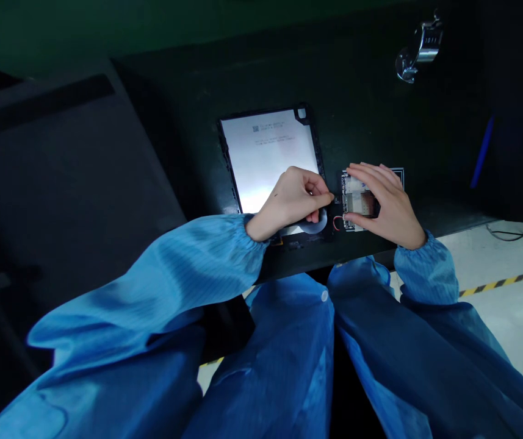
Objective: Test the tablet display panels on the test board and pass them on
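A silver-backed display panel (261,158) in a black frame lies flat on the dark table. My left hand (295,198) reaches over its lower right part, with thumb and fingertips pinched together just beyond the frame's right edge. Whatever small piece sits in that pinch is too small to make out. To the right is a circuit board (355,204), which my right hand (387,204) spans and grips, fingers along the top and thumb near the bottom. Much of the board is covered by this hand. A thin red wire (335,222) curves beside the board's left edge.
A metal tally counter (421,52) stands at the back right. A blue pen-like stick (482,152) lies at the right. The large dark grey panel (60,171) takes up the left side. The table's front edge runs close below both hands.
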Demonstrator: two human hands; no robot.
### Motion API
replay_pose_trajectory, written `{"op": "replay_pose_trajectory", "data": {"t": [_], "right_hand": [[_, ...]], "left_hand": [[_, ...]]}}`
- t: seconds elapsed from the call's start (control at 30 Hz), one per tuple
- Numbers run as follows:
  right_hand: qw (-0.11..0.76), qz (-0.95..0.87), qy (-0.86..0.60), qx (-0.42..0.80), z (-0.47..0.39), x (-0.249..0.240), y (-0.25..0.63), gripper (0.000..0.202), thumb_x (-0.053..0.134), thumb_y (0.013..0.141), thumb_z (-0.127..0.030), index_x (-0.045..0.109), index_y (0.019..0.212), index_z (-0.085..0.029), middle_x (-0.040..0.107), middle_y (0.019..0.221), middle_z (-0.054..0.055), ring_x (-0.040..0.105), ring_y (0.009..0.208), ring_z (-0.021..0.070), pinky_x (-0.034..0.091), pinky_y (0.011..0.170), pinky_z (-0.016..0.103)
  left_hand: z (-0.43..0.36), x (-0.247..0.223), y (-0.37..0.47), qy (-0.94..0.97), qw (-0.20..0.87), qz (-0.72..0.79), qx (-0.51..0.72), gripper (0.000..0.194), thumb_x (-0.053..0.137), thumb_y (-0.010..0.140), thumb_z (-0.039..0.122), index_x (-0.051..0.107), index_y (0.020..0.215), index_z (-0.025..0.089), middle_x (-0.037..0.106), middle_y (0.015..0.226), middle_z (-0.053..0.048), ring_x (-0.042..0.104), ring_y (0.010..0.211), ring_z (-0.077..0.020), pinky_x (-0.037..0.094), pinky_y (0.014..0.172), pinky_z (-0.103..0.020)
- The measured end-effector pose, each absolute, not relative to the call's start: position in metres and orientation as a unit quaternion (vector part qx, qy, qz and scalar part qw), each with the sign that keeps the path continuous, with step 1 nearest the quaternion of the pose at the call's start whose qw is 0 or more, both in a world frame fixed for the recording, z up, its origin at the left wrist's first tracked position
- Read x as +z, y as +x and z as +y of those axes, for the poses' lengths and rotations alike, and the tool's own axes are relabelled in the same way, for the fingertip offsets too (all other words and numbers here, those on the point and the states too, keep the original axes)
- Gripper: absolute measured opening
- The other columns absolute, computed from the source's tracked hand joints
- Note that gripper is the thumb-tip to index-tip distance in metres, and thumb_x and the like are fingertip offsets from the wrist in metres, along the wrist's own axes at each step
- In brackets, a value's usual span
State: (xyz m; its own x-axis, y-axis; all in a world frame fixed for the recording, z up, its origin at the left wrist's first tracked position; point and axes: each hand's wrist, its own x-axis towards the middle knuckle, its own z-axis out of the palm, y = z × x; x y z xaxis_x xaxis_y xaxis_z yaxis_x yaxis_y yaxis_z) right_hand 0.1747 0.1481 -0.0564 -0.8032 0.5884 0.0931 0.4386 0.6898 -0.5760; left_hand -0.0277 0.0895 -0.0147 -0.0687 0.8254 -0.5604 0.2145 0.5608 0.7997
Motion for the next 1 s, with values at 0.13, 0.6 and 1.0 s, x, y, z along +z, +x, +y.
{"op": "replay_pose_trajectory", "data": {"t": [0.13, 0.6, 1.0], "right_hand": [[0.137, -0.909, -0.283, 0.275, 0.1479, -0.0566, 0.1747, 0.067, 0.069, 0.087, -0.046, 0.045, 0.147, -0.026, 0.052, 0.152, 0.006, 0.044, 0.144, 0.0299, 0.027, 0.125, 0.053], [0.121, -0.911, -0.283, 0.273, 0.1488, -0.0556, 0.1742, 0.069, 0.068, 0.087, -0.048, 0.043, 0.149, -0.029, 0.050, 0.153, 0.005, 0.043, 0.144, 0.0317, 0.026, 0.125, 0.056], [0.120, -0.910, -0.286, 0.275, 0.1489, -0.0549, 0.1738, 0.066, 0.067, 0.088, -0.048, 0.045, 0.147, -0.028, 0.051, 0.153, 0.005, 0.043, 0.144, 0.0308, 0.027, 0.125, 0.055]], "left_hand": [[0.0894, -0.0141, -0.0290, 0.381, 0.571, 0.674, 0.272, 0.027, 0.064, 0.085, 0.001, 0.062, 0.061, 0.012, 0.055, 0.042, 0.001, 0.048, 0.033, -0.0061, 0.035, 0.037, -0.017], [0.0872, -0.0157, -0.0297, 0.396, 0.570, 0.667, 0.271, 0.024, 0.064, 0.084, 0.005, 0.063, 0.061, 0.013, 0.056, 0.043, 0.000, 0.048, 0.034, -0.0069, 0.036, 0.038, -0.019], [0.0882, -0.0157, -0.0300, 0.397, 0.565, 0.672, 0.267, 0.023, 0.065, 0.082, 0.006, 0.063, 0.060, 0.014, 0.057, 0.043, 0.000, 0.047, 0.034, -0.0073, 0.035, 0.038, -0.019]]}}
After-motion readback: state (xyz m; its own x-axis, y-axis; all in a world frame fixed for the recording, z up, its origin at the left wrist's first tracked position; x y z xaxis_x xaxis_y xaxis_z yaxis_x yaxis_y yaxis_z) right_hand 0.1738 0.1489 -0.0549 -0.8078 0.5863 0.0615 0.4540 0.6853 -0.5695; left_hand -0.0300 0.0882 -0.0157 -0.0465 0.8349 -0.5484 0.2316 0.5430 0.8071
